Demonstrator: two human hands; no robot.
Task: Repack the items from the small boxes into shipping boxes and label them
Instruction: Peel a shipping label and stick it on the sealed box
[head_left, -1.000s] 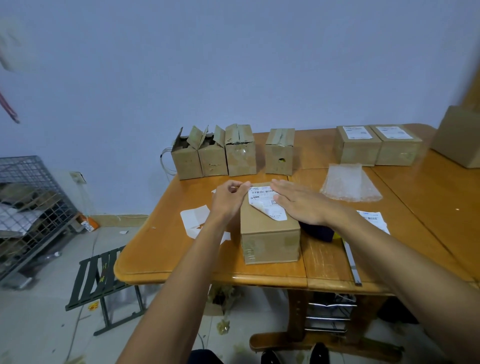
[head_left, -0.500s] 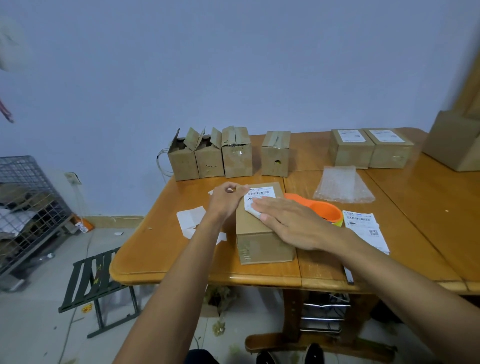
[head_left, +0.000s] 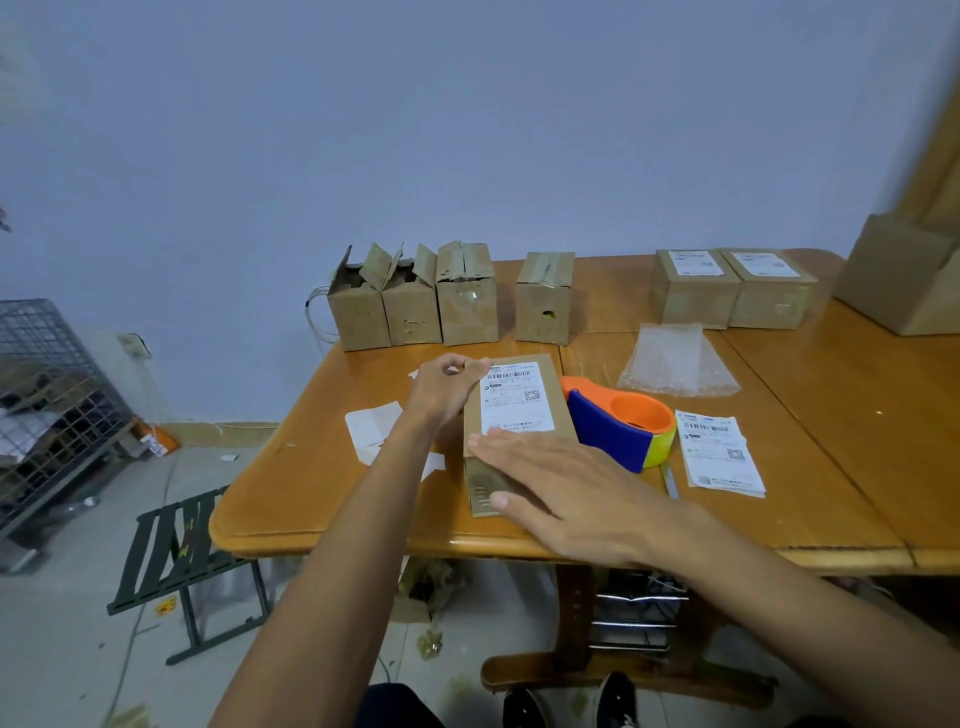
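Observation:
A brown shipping box (head_left: 478, 483) lies near the table's front edge with a white label (head_left: 511, 397) flat on its top. My left hand (head_left: 444, 387) grips the box's far left corner with curled fingers. My right hand (head_left: 561, 493) lies flat on the near part of the box top, fingers straight, just below the label. Several small worn boxes (head_left: 415, 301) stand in a row at the back of the table, some with flaps open. Two labelled shipping boxes (head_left: 727, 291) sit at the back right.
An orange, blue and yellow tape dispenser (head_left: 621, 423) lies right of the box. Spare labels (head_left: 719, 452) and a bubble-wrap bag (head_left: 675, 361) lie further right. Label backing paper (head_left: 371, 428) is on the left. A large carton (head_left: 904, 280) stands far right, a folding stool (head_left: 176, 561) beside the table (head_left: 322, 493).
My right hand slid from the far end of the label toward me, and the label now lies flat on the box. The tape dispenser came into view.

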